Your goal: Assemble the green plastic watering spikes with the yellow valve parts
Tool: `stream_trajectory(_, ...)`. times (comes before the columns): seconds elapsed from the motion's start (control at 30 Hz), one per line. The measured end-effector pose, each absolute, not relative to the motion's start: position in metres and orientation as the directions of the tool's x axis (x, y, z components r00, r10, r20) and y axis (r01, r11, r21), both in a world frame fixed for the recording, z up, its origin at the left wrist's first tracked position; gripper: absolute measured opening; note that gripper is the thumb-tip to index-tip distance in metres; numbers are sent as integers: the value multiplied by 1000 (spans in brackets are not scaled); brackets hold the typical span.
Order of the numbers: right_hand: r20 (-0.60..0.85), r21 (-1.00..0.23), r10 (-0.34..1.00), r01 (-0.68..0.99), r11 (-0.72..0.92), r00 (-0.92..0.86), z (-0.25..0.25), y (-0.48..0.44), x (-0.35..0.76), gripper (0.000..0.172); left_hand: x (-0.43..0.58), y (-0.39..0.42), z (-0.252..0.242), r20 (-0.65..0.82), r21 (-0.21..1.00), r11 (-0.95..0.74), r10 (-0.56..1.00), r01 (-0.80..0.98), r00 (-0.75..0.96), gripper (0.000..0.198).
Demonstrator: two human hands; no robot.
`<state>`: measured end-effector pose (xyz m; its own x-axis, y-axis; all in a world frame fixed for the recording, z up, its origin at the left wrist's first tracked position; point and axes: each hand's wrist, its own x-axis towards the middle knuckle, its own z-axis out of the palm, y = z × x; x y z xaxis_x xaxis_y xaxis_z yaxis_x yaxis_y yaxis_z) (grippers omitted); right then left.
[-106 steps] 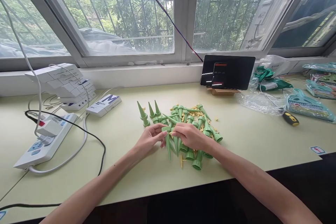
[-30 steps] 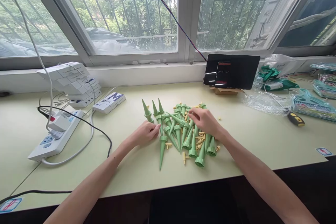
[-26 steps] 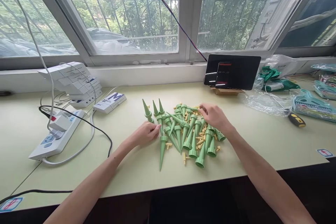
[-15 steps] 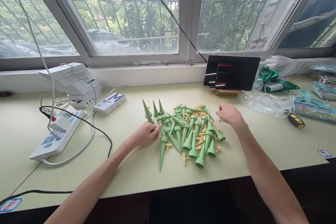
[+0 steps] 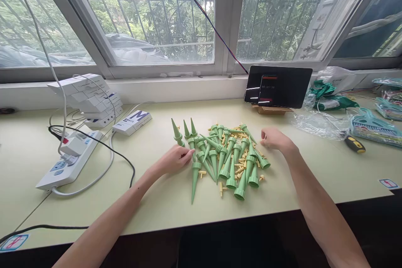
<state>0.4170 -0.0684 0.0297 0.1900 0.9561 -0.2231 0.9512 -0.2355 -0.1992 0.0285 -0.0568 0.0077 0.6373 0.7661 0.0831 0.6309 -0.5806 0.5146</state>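
My left hand [image 5: 176,159] rests on the table at the left edge of a heap of green plastic watering spikes [image 5: 230,148]. Its fingers are curled in, the thumb lies against a spike, and what they may hold is hidden. My right hand [image 5: 274,138] is beside the heap's right edge, fingers closed; anything in them is too small to make out. Small yellow T-shaped valves [image 5: 221,189] lie among and around the spikes. A few spikes stand point up behind my left hand, and one spike [image 5: 195,182] lies in front with its tip toward me.
At the left are a white power strip [image 5: 70,163] with cables and a stack of white boxes [image 5: 89,100]. A tablet [image 5: 292,86] leans at the back on a cardboard box. Clear plastic wrap [image 5: 317,124], a yellow-black tool [image 5: 354,144] and teal packages [image 5: 373,127] lie right.
My right hand has shifted slightly toward me, its fingers curling further in. My left hand and the heap look the same.
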Motion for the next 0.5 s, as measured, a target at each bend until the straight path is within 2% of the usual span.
stream_trajectory(0.3, -229, -183, 957, 958, -220, 176, 29, -70, 409, 9, 30, -57, 10, 39, 496, -552, 785, 670, 618, 49)
stream_trajectory(0.5, -114, -220, 976, 953, -207, 186, 30, -69, 406, 8, 31, -58, 10, 29, 492, -547, 788, 677, 615, 49)
